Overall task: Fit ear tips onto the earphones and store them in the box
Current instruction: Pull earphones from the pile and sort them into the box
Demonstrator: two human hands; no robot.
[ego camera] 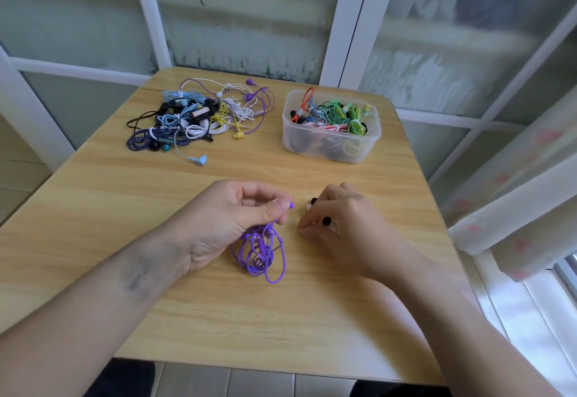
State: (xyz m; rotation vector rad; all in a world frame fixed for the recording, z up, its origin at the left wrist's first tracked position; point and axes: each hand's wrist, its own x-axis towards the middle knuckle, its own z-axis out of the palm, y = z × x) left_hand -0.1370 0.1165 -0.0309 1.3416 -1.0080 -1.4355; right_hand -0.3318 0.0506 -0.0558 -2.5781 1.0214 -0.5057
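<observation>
Head view, looking down at a wooden desk (175, 309). Left hand (228, 222) curled, thumb and fingertips pinching a purple earbud (291, 205) with the nozzle poking out toward the right; rest of the purple earphone cable (262, 254) hanging from that grip in loose loops that sag onto the desk. Right hand (340, 218) knuckles-up just beside it, fingers bent down over a small scatter of ear tips (326, 220), black ones showing at the knuckles and something pale at the fingertips; seemingly picking one up, though whether a tip is actually pinched cannot be told, the fingertips being hidden. Farther back on the left, a tangled heap of unsorted earphones (199, 115) in blue, white, yellow, black and purple; farther back on the right, a clear plastic box (331, 147) already holding green, red and other bundled sets. Judged for handling: very light, limp cable, no stiffness to steer by, prone to snagging and tangling, so best gripped at the hard bud shell itself, close behind the nozzle. Ear tips likely soft, stretchy and a bit slippery, tiny enough to drop or roll; best pinched by the skirt and pushed on with the bore centred over the nozzle. Nothing fragile except thin wire at the bud joint; no pulling there.
</observation>
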